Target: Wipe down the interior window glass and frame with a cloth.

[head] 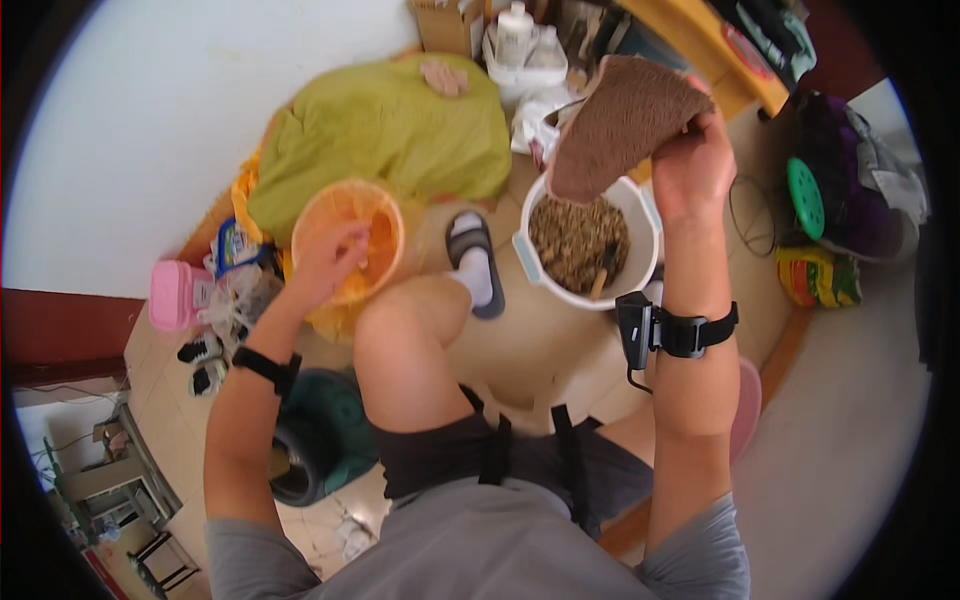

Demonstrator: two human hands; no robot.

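Note:
My right hand [694, 169] holds a brown textured cloth [630, 124] by its right edge, raised partly over a white tub [649, 247]. The tub contains a brown, crumbly, chunky material [574, 232] and a tool with a wooden handle [599, 283] leaning in it. On the other side, my left hand [330, 262] is over the opening of an orange bucket [298, 217] lined with a thin yellowish plastic bag. Its fingers are bent, and whether they pinch anything in there is unclear.
A green cloth [390, 135] covers something bulky beyond the bucket. A pink container [171, 296] and shoes [201, 360] lie at left, a dark green bin [337, 427] beside my left knee. A yellow bench [720, 60], a green-and-yellow bag [817, 277] and a pink basin [746, 409] are at right.

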